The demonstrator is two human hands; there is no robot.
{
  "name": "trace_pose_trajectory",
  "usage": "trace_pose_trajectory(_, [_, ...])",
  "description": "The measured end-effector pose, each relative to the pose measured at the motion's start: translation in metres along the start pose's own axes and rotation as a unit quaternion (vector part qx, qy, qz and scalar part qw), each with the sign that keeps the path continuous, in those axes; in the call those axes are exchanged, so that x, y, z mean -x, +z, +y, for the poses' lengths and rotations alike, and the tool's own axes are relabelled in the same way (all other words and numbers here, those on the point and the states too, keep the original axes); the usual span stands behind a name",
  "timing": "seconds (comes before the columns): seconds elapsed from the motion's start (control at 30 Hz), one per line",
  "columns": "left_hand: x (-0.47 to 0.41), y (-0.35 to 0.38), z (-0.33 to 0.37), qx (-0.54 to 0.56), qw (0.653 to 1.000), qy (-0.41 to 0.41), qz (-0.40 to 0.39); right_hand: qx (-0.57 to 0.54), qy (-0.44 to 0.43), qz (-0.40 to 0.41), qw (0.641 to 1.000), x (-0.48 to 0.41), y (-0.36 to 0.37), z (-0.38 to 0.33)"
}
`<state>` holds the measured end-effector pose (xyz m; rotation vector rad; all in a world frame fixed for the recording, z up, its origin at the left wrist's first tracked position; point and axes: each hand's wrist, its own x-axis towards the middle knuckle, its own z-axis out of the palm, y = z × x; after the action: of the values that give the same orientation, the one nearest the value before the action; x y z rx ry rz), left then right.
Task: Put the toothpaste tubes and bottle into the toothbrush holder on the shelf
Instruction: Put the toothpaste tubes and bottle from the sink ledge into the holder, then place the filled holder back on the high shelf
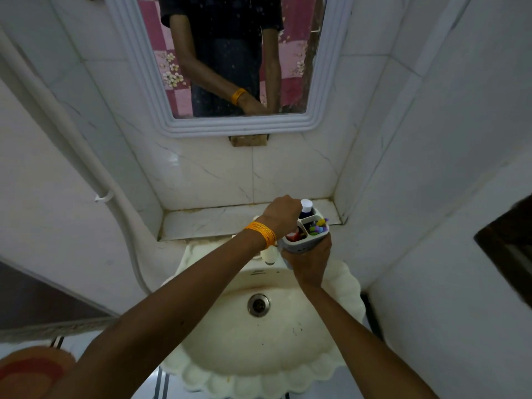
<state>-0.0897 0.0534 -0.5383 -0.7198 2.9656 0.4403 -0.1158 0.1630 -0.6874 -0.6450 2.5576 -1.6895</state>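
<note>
Two hands: both up at the holder, above the far rim of the basin.
Right hand [307, 259]: wrapped round the lower body of the toothbrush holder [305, 238], fingers clenched on it, holding it from below, over the basin's back edge and just in front of the shelf.
Left hand [281, 213]: knuckles up, fingers curled down onto the bottle; fingertips hidden behind the hand, so the exact grip cannot be told.
Wrist: orange bangles [261, 233] on the left wrist.
Bottle [306, 206]: white cap, dark blue body, standing upright in the holder's far compartment, cap touching the left hand.
Holder compartments: three seen from above; the right one has toothbrushes [318, 225] with purple, yellow and green tips; the near one shows something red, likely a toothpaste tube [296, 235], partly hidden by the left hand.
Shelf [213, 221]: pale marble ledge behind the basin, bare along its left and middle stretch.
Basin [259, 335]: cream, scalloped rim, metal drain [258, 304] in the centre.
Tap [269, 256]: white, under the left wrist.
Mirror [230, 61]: white frame above the shelf, reflecting the person's arms.
</note>
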Motion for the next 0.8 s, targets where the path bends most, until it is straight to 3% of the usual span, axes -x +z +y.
trace_pose_trajectory(0.17, [0.004,-0.008,-0.010,0.034,0.999,-0.007,0.042,-0.025,0.015,0.001,1.000,-0.003,-0.003,-0.004])
trace_pose_trajectory(0.43, [0.015,-0.037,-0.043,0.028,0.975,-0.057,0.215,-0.050,0.072,-0.004,0.996,-0.015,-0.007,-0.010])
trace_pose_trajectory(0.8, [0.031,-0.109,-0.059,-0.024,0.924,-0.036,0.379,-0.081,-0.023,0.032,0.996,-0.087,-0.056,-0.118])
